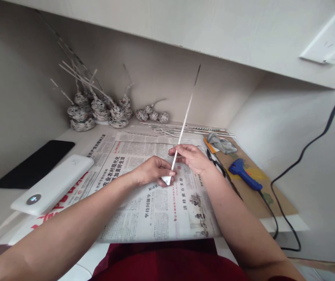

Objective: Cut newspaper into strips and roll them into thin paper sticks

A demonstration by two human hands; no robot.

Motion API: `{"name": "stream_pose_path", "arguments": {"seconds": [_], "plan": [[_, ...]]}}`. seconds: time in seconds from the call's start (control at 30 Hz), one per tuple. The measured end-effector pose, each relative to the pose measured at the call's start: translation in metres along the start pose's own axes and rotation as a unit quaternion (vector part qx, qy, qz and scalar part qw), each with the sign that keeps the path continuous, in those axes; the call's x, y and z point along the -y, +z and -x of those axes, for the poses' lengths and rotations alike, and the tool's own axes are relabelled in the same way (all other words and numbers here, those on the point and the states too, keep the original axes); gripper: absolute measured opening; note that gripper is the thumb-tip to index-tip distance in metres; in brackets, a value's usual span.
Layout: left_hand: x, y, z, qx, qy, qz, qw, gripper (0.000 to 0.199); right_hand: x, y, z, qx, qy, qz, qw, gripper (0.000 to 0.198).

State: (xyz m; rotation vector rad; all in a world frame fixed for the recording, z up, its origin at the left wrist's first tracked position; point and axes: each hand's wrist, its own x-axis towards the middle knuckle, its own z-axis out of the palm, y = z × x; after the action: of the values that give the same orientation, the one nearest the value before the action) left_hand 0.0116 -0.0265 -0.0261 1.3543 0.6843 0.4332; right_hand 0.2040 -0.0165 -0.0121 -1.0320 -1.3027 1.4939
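Note:
A thin white paper tube [184,124] slants upward over the newspaper sheets [132,207], with a dark thin rod [197,75] sticking out of its top end. My left hand [152,170] pinches the tube's wider bottom end, where a small loose flap of printed paper shows. Farther up the tube, my right hand [191,157] closes thumb and fingers around it. Both hands are held above the newspaper.
Woven paper gourds [117,116] stand at the back left, near smaller woven balls [154,115]. Paper sticks [185,128] lie behind the newspaper. A blue glue gun [245,174], scissors [214,160] and grey cloth [221,143] are right; a white power bank [53,183] and black phone [35,164] left.

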Motion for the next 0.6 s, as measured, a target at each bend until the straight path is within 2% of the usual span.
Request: {"name": "stream_pose_path", "arguments": {"seconds": [0.07,0.23,0.37,0.5,0.53,0.6], "plan": [[0.0003,-0.0007,-0.0003,-0.003,-0.001,0.003,1.0,0.033,0.0007,-0.001,0.0001,0.019,-0.003,0.002,1.0,0.027],[-0.0001,-0.0019,-0.0011,0.007,-0.008,-0.002,1.0,0.032,0.0025,0.0002,0.0009,-0.03,-0.021,-0.004,0.999,0.022],[-0.001,-0.0013,-0.0009,0.004,-0.015,0.003,1.0,0.032,0.003,0.0013,0.0012,0.016,-0.014,-0.002,1.0,0.025],[-0.0033,-0.0002,0.0003,0.014,-0.018,0.004,1.0,0.033,0.0014,-0.0006,-0.0006,-0.058,-0.021,-0.009,0.998,0.021],[-0.0036,-0.0001,0.0006,0.014,-0.018,0.002,1.0,0.033,0.0014,-0.0014,-0.0008,-0.06,-0.024,-0.01,0.998,0.021],[-0.0036,-0.0005,0.0009,0.011,-0.016,-0.004,1.0,0.034,0.0021,-0.0029,-0.0006,-0.02,-0.021,-0.006,1.0,0.024]]}}
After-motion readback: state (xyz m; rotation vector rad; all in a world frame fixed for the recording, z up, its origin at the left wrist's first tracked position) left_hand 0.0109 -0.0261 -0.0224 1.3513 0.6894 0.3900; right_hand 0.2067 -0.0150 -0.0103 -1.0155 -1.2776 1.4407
